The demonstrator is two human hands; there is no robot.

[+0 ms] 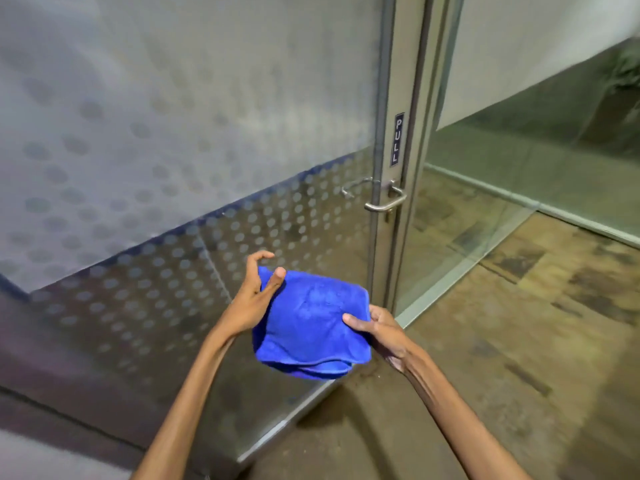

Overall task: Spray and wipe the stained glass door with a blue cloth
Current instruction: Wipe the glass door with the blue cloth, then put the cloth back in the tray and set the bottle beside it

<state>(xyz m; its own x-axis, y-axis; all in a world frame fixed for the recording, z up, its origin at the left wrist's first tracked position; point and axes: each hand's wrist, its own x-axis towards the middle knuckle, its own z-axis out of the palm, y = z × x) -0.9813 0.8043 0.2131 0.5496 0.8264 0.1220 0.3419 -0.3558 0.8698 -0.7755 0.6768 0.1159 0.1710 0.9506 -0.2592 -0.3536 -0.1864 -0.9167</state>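
A folded blue cloth hangs between both hands in front of the glass door. The door is frosted with a pattern of grey dots and fills the left and centre of the view. My left hand touches the cloth's upper left corner, thumb on top and fingers spread apart above it. My right hand pinches the cloth's right edge between thumb and fingers. No spray bottle is in view.
A metal door frame carries a "PULL" label and a lever handle. To the right stands a clear glass panel. Brown patterned floor spreads at the lower right.
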